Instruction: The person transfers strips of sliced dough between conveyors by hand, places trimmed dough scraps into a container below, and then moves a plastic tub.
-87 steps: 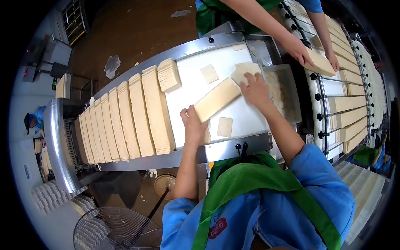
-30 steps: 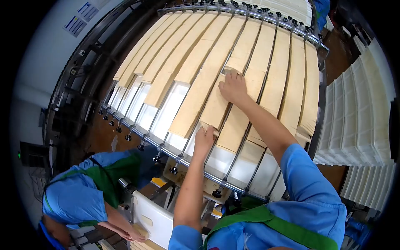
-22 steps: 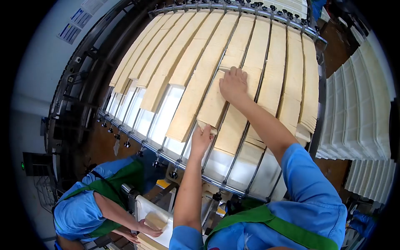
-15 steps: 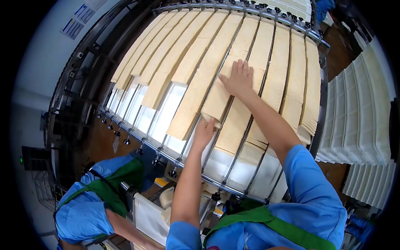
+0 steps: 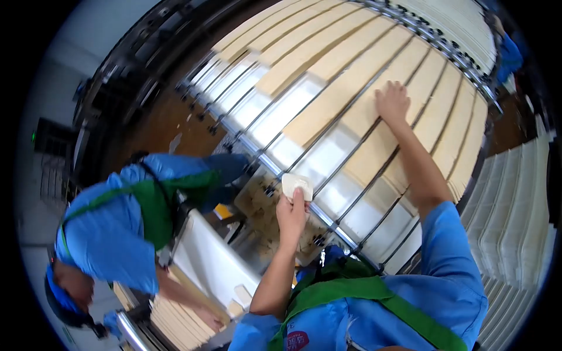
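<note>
My left hand [image 5: 293, 216] pinches a small pale square sheet [image 5: 297, 186] between thumb and fingers, over the metal rail at the rack's near edge. My right hand [image 5: 393, 104] lies on the long cream-coloured stacks [image 5: 363, 76], its fingers spread a little and nothing visibly held in it. The stacks stand in rows between thin metal rods on a white surface [image 5: 319, 153]. Below my left hand, a bin [image 5: 257, 199] holds scraps of the same pale material.
At the lower left a co-worker [image 5: 111, 234] in blue with a green apron leans over a white conveyor [image 5: 205, 257] with more stacks [image 5: 181, 322]. White ridged trays [image 5: 506, 205] are piled at the right. Black knobs line the metal rail [image 5: 342, 234].
The view has turned. My left hand has drawn back from the end of a stack and now holds a pale sheet over the rail. My right hand remains on the stacks.
</note>
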### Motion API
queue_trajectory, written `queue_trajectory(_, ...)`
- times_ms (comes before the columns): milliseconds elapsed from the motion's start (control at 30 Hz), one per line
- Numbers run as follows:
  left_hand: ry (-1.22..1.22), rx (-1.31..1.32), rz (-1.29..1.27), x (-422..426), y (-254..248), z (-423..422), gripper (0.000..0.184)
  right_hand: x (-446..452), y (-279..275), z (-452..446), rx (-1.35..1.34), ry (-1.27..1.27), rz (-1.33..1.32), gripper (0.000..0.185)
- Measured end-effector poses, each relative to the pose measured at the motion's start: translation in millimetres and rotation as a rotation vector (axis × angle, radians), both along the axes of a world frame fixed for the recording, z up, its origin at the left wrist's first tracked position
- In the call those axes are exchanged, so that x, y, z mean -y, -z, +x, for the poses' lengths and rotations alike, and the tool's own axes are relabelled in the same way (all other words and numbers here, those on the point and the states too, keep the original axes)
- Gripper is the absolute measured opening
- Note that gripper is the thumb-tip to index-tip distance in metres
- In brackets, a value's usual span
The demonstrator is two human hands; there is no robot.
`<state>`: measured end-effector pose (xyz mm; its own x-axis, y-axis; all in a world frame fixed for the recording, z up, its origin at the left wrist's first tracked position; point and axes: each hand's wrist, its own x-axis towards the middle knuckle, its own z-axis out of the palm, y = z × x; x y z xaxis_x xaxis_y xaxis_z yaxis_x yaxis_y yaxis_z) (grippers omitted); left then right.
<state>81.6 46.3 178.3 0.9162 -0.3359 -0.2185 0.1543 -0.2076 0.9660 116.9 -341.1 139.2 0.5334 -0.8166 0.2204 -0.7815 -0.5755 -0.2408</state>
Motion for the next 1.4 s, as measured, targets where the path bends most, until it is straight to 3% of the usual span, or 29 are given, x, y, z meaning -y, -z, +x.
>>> queue_trajectory(133,-0.248,-0.055,-0.167,-59.1,4.7,-38.1,0.032,-54.6,4.3,-20.5,0.129,-0.281,-0.151,0.058)
queue_trajectory(200,-0.281,-0.026,-0.046,-87.7,27.0,-50.3,0.033,-102.5,5.3,-29.8,0.24,-0.486,-0.156,0.05)
queue_trajectory(233,-0.221,-0.055,0.151,-100.6,26.3,-54.2,0.029,-126.8,-0.9,-36.0,0.362,-0.672,-0.095,0.048)
queue_trajectory(267,-0.275,0.126,-0.059,-105.1,59.0,-61.2,0.035,-157.8,-12.1,-41.2,0.409,-0.796,-0.027,0.046)
queue_trajectory(333,-0.212,0.031,0.008,-122.9,10.9,-69.1,0.058,-211.8,-20.1,-50.8,0.4,-0.891,0.139,0.043)
queue_trajectory(367,-0.25,0.05,0.092,-130.5,40.4,-79.9,0.063,-236.5,-23.4,-57.5,0.368,-0.969,0.1,0.042)
queue_trajectory(400,-0.264,0.239,0.236,-139.8,63.0,-89.3,0.062,-261.1,-25.4,-64.5,0.37,-1.034,0.123,0.042)
queue_trajectory(500,-0.177,0.091,0.058,-190.1,14.7,-110.5,0.038,-332.4,-39.4,-83.9,0.277,-1.227,0.348,0.041)
queue_trajectory(533,-0.207,0.092,0.058,-208.0,14.1,-119.0,0.038,-353.6,-42.5,-88.8,0.217,-1.307,0.373,0.041)
queue_trajectory(600,-0.31,0.159,0.098,-243.2,18.8,-138.4,0.033,-394.9,-50.8,-100.8,0.194,-1.405,0.389,0.039)
queue_trajectory(667,-0.568,0.128,0.159,-289.5,31.9,-154.3,0.034,-432.9,-47.0,-108.8,0.106,-1.574,0.416,0.033)
queue_trajectory(733,-0.836,0.12,0.304,-350.6,51.1,-168.3,0.045,-468.0,-42.5,-110.1,0.079,-1.634,0.465,0.031)
queue_trajectory(800,-0.959,0.327,0.836,-424.8,85.4,-187.8,0.063,-505.2,-39.4,-108.8,0.047,-1.686,0.512,0.029)
queue_trajectory(900,-1.2,-0.021,0.999,-506.9,100.6,-212.4,0.083,-564.7,-32.8,-102.0,-0.004,-1.673,0.561,0.029)
queue_trajectory(1000,-1.246,-0.245,0.955,-553.0,95.9,-220.8,0.086,-623.3,-10.5,-87.1,-0.024,-1.696,0.517,0.031)
queue_trajectory(1233,-1.142,-0.15,0.693,-587.0,98.0,-204.2,0.086,-756.7,44.0,-51.2,-0.167,-1.729,0.356,0.043)
queue_trajectory(1300,-1.124,-0.135,0.692,-587.0,97.4,-201.5,0.086,-796.5,58.2,-36.4,-0.226,-1.721,0.195,0.055)
queue_trajectory(1400,-1.047,-0.085,0.684,-587.5,95.6,-203.9,0.087,-864.1,55.0,-11.0,-0.246,-1.589,0.207,0.067)
